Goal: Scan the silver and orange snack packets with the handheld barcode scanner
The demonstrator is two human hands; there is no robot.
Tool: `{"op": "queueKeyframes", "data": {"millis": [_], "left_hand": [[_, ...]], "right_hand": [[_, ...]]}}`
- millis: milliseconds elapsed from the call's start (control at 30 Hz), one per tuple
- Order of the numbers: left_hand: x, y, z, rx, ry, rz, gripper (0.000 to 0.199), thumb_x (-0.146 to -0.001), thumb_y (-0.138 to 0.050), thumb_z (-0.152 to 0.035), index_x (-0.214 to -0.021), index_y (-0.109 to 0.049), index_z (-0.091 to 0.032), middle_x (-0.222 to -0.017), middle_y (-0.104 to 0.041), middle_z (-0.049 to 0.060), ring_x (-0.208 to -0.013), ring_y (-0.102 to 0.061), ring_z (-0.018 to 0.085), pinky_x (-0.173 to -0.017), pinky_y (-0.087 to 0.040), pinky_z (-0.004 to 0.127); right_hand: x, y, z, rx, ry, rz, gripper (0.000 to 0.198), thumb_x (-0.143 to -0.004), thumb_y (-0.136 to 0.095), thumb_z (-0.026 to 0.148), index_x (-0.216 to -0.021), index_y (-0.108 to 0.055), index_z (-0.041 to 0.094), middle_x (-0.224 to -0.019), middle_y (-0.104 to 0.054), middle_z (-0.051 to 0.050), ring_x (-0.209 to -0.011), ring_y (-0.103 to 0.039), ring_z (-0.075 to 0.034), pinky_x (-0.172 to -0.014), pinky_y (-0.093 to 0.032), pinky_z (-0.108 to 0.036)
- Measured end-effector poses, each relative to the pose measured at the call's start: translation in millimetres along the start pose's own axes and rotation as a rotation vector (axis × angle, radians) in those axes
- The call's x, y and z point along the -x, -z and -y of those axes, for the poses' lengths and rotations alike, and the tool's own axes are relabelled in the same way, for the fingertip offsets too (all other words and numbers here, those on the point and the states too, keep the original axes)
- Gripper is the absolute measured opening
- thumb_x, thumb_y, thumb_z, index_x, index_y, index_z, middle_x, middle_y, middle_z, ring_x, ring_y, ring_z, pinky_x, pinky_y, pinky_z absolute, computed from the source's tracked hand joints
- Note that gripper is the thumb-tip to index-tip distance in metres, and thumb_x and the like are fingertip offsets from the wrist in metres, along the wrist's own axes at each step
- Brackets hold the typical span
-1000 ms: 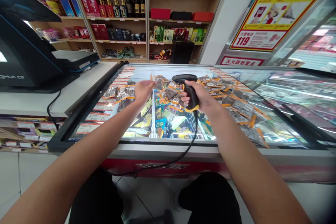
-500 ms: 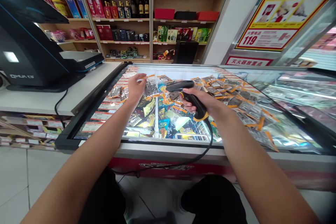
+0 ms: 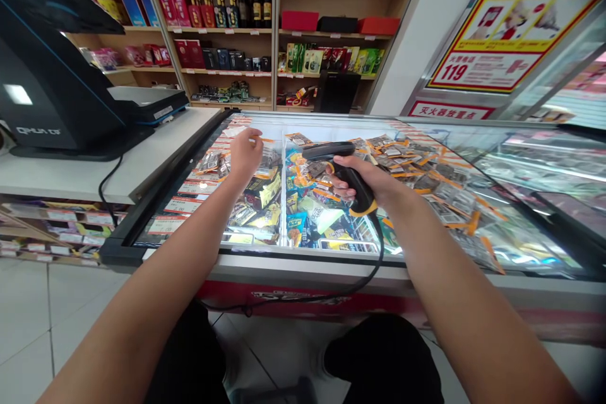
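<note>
My right hand (image 3: 357, 180) is wrapped around the grip of a black and yellow barcode scanner (image 3: 329, 151), whose head points left above the glass-topped freezer. The scanner's cord hangs from its handle over the freezer's front edge. My left hand (image 3: 246, 154) is closed with curled fingers at an orange-edged snack packet (image 3: 271, 156), which it partly covers; the fingertips' grip is largely hidden. Left of that hand lie a few similar packets (image 3: 208, 163). A large spread of orange-edged packets (image 3: 426, 170) covers the glass right of the scanner.
Under the glass of the freezer (image 3: 303, 257) are colourful frozen packs (image 3: 326, 218). Price labels (image 3: 182, 207) line its left side. A counter (image 3: 142, 167) with a dark checkout machine (image 3: 57, 88) stands to the left. Stocked shelves (image 3: 213, 31) rise behind.
My left hand has turned slightly, and the packet beside it shows less than before. The scanner in my right hand has shifted slightly right and up.
</note>
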State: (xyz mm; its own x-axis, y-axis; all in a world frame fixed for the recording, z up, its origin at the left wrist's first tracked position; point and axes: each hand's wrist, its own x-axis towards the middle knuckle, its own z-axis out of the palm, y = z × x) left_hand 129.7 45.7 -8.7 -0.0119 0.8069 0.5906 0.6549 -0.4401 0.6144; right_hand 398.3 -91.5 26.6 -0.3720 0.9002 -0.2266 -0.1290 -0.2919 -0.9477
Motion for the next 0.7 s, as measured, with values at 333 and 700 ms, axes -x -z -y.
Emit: {"op": "queueKeyframes", "data": {"millis": [333, 700], "left_hand": [[14.4, 14.4, -3.8, -0.398, -0.152, 0.118, 0.028, -0.097, -0.052, -0.027, -0.119, -0.068, -0.024, -0.141, -0.059, 0.01, -0.133, -0.049, 0.034, -0.111, -0.034, 0.055], [42.0, -56.1, -45.7, 0.076, -0.049, 0.486, 0.049, -0.087, -0.071, -0.03, -0.133, -0.061, -0.015, -0.128, -0.066, 0.016, -0.123, -0.059, 0.032, -0.107, -0.045, 0.045]], "right_hand": [[-6.1, 11.8, 2.9, -0.206, 0.097, -0.16, 0.028, -0.09, -0.069, 0.044, -0.084, -0.054, 0.02, -0.061, -0.048, 0.003, -0.046, -0.043, -0.009, -0.039, -0.04, -0.02], [-6.9, 9.9, 2.7, -0.214, 0.053, -0.174, 0.03, -0.089, -0.069, 0.043, -0.079, -0.051, 0.021, -0.061, -0.049, 0.001, -0.046, -0.043, -0.009, -0.039, -0.04, -0.021]]}}
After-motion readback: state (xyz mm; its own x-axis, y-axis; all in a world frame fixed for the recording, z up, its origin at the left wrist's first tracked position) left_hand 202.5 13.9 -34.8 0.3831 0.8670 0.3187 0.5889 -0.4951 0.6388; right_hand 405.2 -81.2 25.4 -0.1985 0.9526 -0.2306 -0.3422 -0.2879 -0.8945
